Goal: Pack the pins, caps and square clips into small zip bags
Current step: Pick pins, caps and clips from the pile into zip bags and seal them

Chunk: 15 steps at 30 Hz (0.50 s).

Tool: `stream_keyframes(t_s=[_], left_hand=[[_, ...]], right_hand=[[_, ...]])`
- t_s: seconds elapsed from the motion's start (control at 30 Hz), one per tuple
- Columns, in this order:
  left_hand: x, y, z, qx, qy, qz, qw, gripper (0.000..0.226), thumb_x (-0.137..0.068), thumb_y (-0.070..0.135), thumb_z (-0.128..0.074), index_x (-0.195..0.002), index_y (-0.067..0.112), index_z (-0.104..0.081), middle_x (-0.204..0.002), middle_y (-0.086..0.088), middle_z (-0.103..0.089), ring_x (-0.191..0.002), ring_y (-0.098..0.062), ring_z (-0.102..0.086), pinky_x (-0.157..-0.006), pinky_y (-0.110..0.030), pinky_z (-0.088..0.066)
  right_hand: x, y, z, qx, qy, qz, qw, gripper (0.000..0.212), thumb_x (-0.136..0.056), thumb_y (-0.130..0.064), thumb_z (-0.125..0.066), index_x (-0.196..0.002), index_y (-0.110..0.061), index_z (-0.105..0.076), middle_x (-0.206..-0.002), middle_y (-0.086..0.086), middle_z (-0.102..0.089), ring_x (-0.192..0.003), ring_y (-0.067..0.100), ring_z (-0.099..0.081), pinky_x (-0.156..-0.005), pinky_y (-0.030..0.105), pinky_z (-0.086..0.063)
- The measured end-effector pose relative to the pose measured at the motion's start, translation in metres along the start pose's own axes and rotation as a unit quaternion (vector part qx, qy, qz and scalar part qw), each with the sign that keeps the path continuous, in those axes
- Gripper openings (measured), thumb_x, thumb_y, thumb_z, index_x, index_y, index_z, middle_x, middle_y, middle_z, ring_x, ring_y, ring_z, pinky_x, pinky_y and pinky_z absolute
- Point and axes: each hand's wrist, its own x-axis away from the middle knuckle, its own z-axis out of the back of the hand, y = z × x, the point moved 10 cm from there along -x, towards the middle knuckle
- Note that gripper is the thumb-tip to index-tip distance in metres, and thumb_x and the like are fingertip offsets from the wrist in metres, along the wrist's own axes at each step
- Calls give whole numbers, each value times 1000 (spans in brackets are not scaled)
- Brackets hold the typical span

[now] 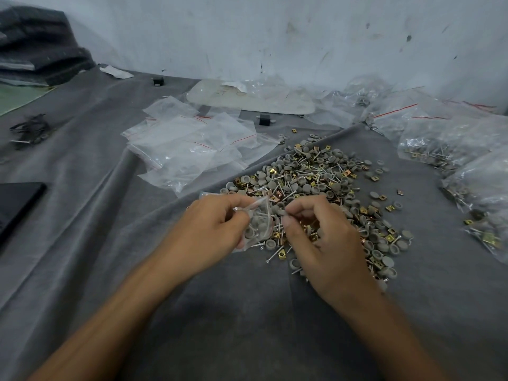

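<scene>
Grey cloth (247,312) covers the surface under a scuffed pale wall (275,37). My left grip (217,229) is curled round a small zip bag (258,224), low centre of the frame, with a few pieces already inside. Its film looks thin, limp and slick, so I judge it best held by the mouth edges. My right grip (324,243) is curled, fingertips pinched at the bag's mouth; I cannot tell whether a piece sits between them. The loose pile (316,174) of pins (270,259), caps (387,261) and square clips (281,254) spreads behind and under that grip. The pieces look light and hard, and the pins are sharp and likely to roll. Empty bags (192,144) lie to the upper left of the pile and filled bags (439,141) at the right edge. Bare cloth toward the bottom gives working room.
</scene>
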Motion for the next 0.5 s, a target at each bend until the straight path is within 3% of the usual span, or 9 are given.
stream_keyframes(t_s=[0.17, 0.23, 0.37, 0.5], left_hand=[[1, 3, 0, 5, 0, -11, 1000, 36, -88, 33, -45, -108, 51, -68, -63, 7, -72, -55, -2, -63, -55, -17, -43], [0, 2, 0, 11, 0, -9, 1000, 35, -88, 33, -46, -107, 49, -69, -62, 6, -71, -53, -1, -61, -53, -14, -42], [-2, -4, 12, 31, 34, 15, 999, 30, -87, 35, -46, -97, 48, -71, -60, 5, -70, -49, -1, -57, -49, -18, -42], [-2, -6, 22, 45, 67, 26, 996, 31, -94, 23, -51, -92, 47, -71, -66, 2, -73, -47, -1, -52, -45, -18, -39]], right_hand=[[5, -1, -14, -43, -60, -3, 997, 18, -98, -24, -63, -116, -28, -63, -103, -21, -64, -105, 7, -62, -86, 27, -51], [4, 2, -14, -61, -67, -11, 996, 23, -100, -23, -61, -121, -31, -61, -104, -18, -68, -104, 8, -64, -81, 27, -52], [0, 10, -3, -52, -49, -25, 997, 16, -98, -16, -63, -110, -28, -65, -99, -20, -67, -98, 7, -64, -79, 28, -52], [5, -1, -16, 68, -126, 41, 989, 9, -91, -23, -70, -98, -27, -74, -95, -20, -63, -96, 9, -52, -85, 28, -42]])
